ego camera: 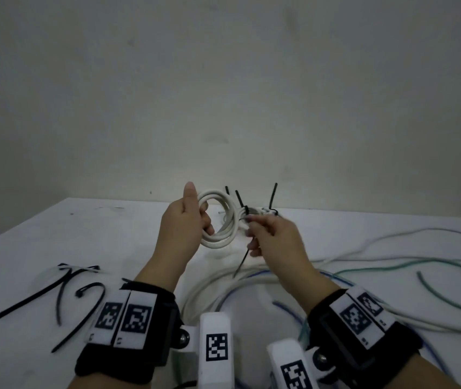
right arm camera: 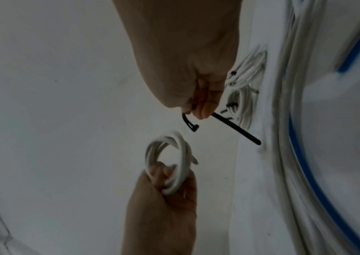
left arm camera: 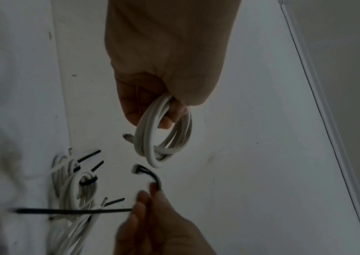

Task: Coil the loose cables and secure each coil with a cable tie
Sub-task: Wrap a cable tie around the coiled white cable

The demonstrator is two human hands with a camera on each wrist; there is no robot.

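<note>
— Head view, what did it give that the wrists lacked?
— Spare black ties point(ego camera: 55, 293) lay on the white table point(ego camera: 41, 234) at near left; loose white, blue and green cables point(ego camera: 392, 265) sprawled at right. Left hand point(ego camera: 184, 223) held the white coil point(ego camera: 219, 217) above the table, thumb straight up, fingers curled through the ring.

— And the wrist views?
— Left wrist view showed the tie's head clear of the coil point(left arm camera: 163, 138), just beside its lower edge, not touching. It also showed tied white bundles point(left arm camera: 74, 179) on the table behind. Right wrist view showed the right hand point(right arm camera: 198, 82) pinching the black cable tie point(right arm camera: 235, 128), fingertips together on the strap.

— Orientation?
— Coil stood roughly upright, opening facing the right hand. Tie was bent at the pinch: short head end hooked toward the coil, long tail pointing back and down toward the person.
</note>
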